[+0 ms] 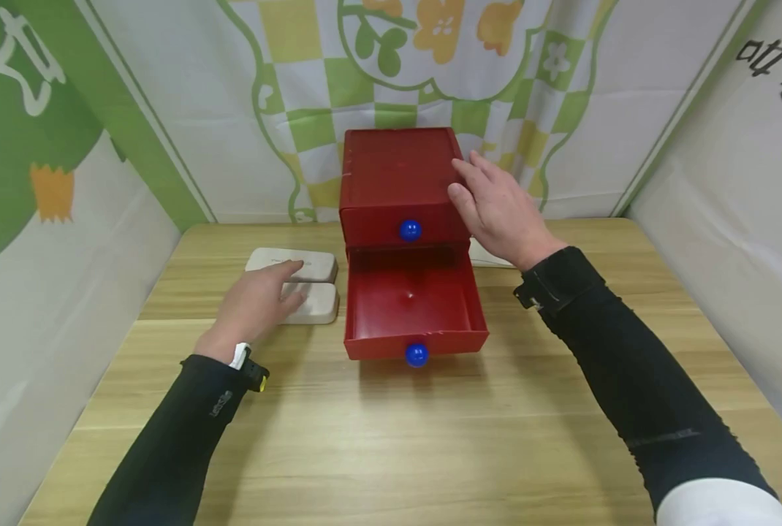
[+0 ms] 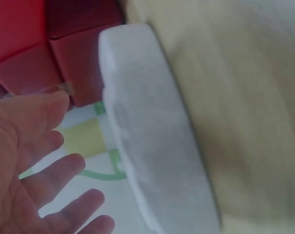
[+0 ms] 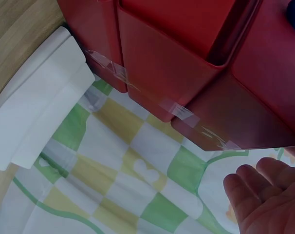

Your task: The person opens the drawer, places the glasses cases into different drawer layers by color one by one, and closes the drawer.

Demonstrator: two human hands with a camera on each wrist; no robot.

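Observation:
A red drawer unit (image 1: pixel 400 172) stands at the back middle of the table. Its upper drawer (image 1: pixel 374 228) is closed. Its lower drawer (image 1: pixel 414 303) is pulled out, and nothing is visible inside it. Each drawer front has a blue ball knob (image 1: pixel 416 356). My right hand (image 1: pixel 503 215) is at the unit's upper right edge, fingers extended; contact cannot be made out. Left of the unit lie two flat white cases (image 1: pixel 321 303), side by side. My left hand (image 1: pixel 249 303) hovers over them with spread, relaxed fingers, apart from the nearer case in the left wrist view (image 2: pixel 142 107).
White, stacked-looking items (image 3: pixel 45 97) lie right of the unit, mostly hidden by it and my hand in the head view. Clear tape (image 3: pixel 179 109) joins the unit's sections. A patterned curtain (image 1: pixel 305 95) hangs behind the wooden table (image 1: pixel 391 453); white side panels flank it.

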